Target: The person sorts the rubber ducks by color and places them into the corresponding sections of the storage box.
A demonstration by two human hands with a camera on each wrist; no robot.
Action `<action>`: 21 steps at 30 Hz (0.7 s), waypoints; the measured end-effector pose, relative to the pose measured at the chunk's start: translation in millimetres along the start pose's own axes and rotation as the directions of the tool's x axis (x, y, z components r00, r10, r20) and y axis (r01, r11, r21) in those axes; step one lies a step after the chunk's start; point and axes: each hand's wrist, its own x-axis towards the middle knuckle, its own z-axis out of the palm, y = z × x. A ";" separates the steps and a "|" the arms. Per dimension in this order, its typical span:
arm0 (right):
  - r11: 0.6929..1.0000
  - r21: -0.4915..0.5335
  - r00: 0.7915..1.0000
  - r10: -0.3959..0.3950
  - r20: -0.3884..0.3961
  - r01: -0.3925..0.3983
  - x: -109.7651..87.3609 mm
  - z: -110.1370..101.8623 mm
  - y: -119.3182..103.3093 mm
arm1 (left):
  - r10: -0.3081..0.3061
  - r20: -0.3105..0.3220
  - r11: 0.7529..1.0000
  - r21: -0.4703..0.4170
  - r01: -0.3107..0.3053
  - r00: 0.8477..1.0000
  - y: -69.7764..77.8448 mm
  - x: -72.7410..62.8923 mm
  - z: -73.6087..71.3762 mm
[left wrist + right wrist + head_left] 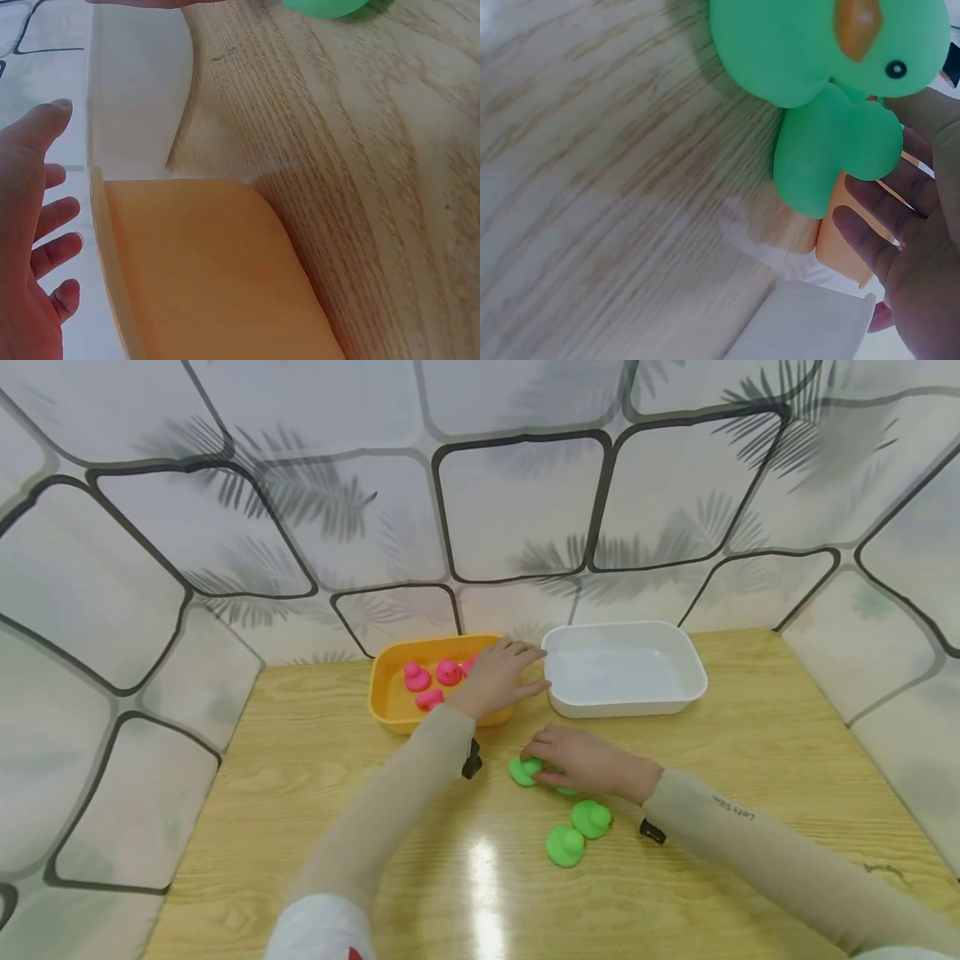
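My left hand (pixel 498 677) hovers over the right end of an orange tub (pixel 386 702), fingers spread and holding nothing. Several pink rubber ducks (pixel 417 677) lie in that tub, some partly hidden by the hand. In the left wrist view the left hand (pixel 30 217) is beside the tub's rim. My right hand (pixel 592 762) is at a green rubber duck (pixel 522 771) on the table, its head between thumb and fingers in the right wrist view. A second green duck (pixel 567 791) is mostly hidden beneath this hand.
A white tub (pixel 622 703) stands at the back, right of the orange one. Two more green ducks, one farther (pixel 591 818) and one nearer (pixel 564 846), sit on the wooden table (pixel 315 760). A patterned cloth wall (pixel 517 510) rises behind and at both sides.
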 end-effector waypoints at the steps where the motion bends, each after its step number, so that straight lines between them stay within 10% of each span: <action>1: 1.000 0.002 1.000 -0.001 -0.001 0.001 -0.4 -0.4 0.1 | -0.011 0.008 1.000 0.012 0.011 1.000 0.3 1.5 1.3; 21: 0.997 0.001 0.985 0.075 -0.152 -0.076 -22.3 -52.2 22.1 | -0.059 0.085 0.990 0.134 0.047 0.995 1.6 11.5 11.3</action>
